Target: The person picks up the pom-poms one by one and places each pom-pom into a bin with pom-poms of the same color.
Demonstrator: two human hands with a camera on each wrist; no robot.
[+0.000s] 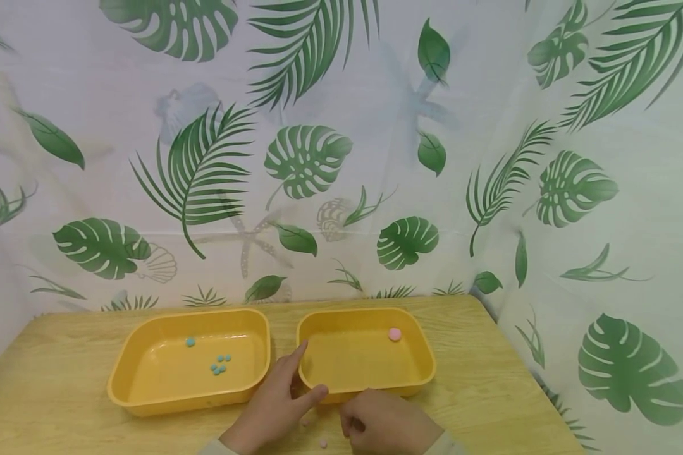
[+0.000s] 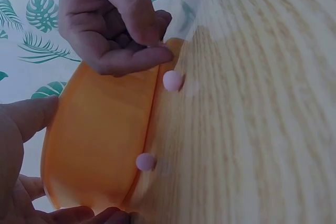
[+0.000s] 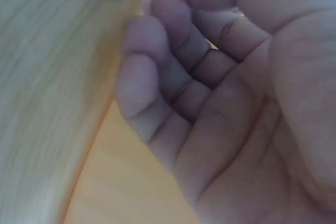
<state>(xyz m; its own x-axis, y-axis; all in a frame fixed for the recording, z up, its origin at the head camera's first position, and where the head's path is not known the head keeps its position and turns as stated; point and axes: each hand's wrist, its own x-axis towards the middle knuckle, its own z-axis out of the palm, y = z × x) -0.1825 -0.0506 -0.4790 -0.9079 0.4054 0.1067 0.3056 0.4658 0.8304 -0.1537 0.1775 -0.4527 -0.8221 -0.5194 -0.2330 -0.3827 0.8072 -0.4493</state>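
Observation:
The left hand (image 1: 273, 399) rests at the near left corner of the right yellow tray (image 1: 367, 387). Its index finger lies along the side wall and its thumb reaches the front. The right hand (image 1: 387, 422) is curled in front of that tray. In the left wrist view, its thumb and index fingertip meet; whether anything small is between them cannot be told. Two small pink balls lie on the table between the hands: one ball (image 2: 172, 81) just below the right fingertips, another ball (image 2: 145, 161) closer to the left hand.
A larger pink piece (image 1: 395, 334) sits in the right tray's far right corner. Left of it stands a second yellow tray (image 1: 165, 385) with several small teal pieces (image 1: 219, 366) inside. The wooden table (image 1: 478, 379) meets a leaf-printed curtain (image 1: 341, 265) behind and at the right.

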